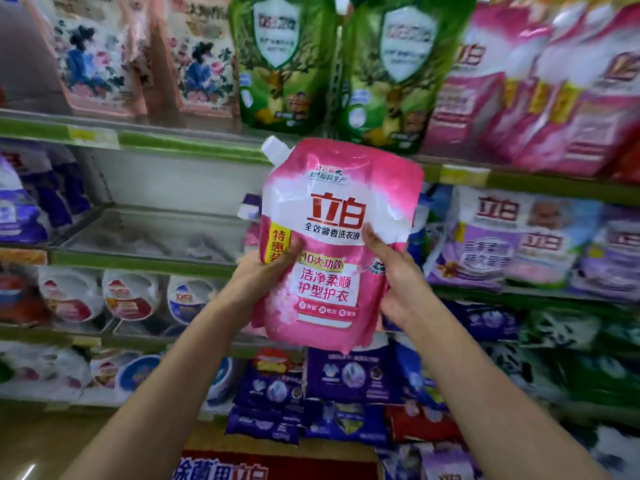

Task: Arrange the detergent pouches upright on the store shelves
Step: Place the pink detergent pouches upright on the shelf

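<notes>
A pink detergent pouch (332,237) with a white spout at its top left is held upright in the air in front of the shelves. My left hand (266,268) grips its left edge, thumb across the front. My right hand (394,275) grips its right edge the same way. Behind the pouch, the second shelf (149,233) has a bare stretch on the left. Similar pink pouches (519,98) stand on the top shelf at the right.
Two green pouches (284,64) and floral pink ones (97,57) stand on the top shelf. Purple pouches (502,237) fill the second shelf at the right. Lower shelves hold round packs (128,296) and purple bags (346,375). A red box (277,469) sits on the floor.
</notes>
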